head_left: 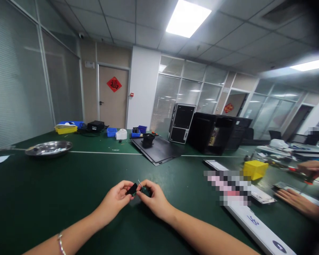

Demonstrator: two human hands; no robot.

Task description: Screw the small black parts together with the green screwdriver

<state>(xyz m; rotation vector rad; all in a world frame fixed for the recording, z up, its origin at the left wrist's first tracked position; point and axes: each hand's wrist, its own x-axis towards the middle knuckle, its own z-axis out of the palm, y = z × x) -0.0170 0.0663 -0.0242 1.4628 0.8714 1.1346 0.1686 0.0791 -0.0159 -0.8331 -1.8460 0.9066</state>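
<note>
Green workbench (42,198); left hand (114,200), right hand (154,200) pinch black part (132,189).

Gripping a small black rectangular part (132,189) in the left hand (114,198), pinching a thin metal pin (140,183) just beside it with the right hand (154,198).

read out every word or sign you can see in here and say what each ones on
"福" on the red diamond sign on the door
Second red diamond sign, farther off: too small to read
Blue handwriting on the white strip: too blurred to read
</note>
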